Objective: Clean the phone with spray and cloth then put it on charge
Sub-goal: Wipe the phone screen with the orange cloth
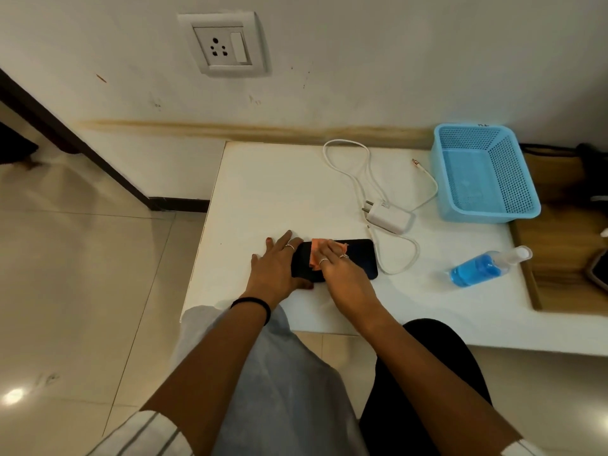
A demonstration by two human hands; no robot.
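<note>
A: Where does the phone (358, 258) lie?
B: Flat on the white table (263, 192), near edge, charger (390, 217) just beyond.
A: The hands?
B: Left hand (276, 269), fingers straight, steadies its left end. Right hand (339, 268) presses the orange cloth (317, 250) on the screen, fingers seemingly flat. Spray bottle (483, 266) lies right.

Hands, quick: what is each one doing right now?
Left hand: open, fingers flat, steadying the phone.
Right hand: open, pressing the orange cloth on it.
</note>
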